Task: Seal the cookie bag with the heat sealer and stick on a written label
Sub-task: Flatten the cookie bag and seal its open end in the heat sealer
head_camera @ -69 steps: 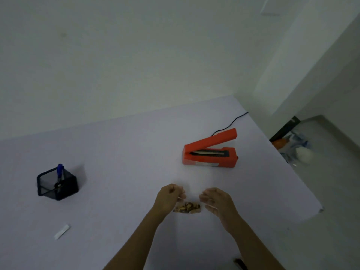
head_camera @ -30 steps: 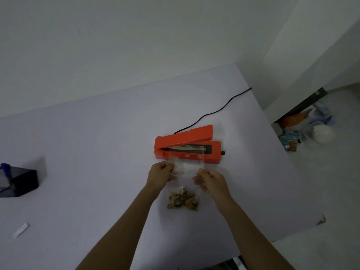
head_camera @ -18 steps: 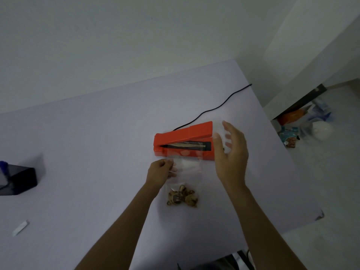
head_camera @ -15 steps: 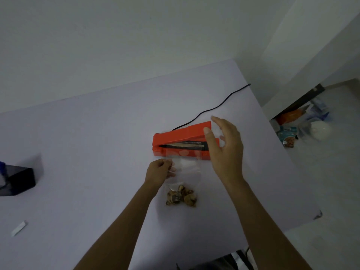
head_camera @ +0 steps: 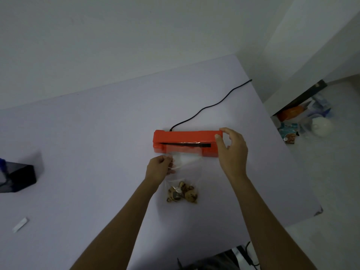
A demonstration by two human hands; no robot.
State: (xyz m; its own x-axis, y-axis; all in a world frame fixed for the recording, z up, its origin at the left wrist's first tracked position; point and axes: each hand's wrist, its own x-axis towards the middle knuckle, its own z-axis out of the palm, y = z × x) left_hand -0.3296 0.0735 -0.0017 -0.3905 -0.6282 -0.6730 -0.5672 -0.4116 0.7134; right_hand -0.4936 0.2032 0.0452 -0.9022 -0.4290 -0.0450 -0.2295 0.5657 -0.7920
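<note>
An orange heat sealer (head_camera: 185,136) lies across the middle of the white table (head_camera: 97,133), its lid lowered onto the top edge of a clear cookie bag (head_camera: 184,164). Brown cookies (head_camera: 182,192) sit bunched at the bag's near end. My left hand (head_camera: 159,169) pinches the bag's left edge just below the sealer. My right hand (head_camera: 230,151) rests on the sealer's right end, thumb and fingertips on the lid. A small white label strip (head_camera: 20,227) lies at the near left.
A black mesh pen holder (head_camera: 19,179) with a blue pen stands at the left edge. The sealer's black cord (head_camera: 210,106) runs back to the table's far right edge. Clutter lies on the floor (head_camera: 303,121) beyond the right edge.
My right hand left the bag, rose over the sealer's right end and pressed the raised lid down onto the bag's top. My left hand stayed on the bag.
</note>
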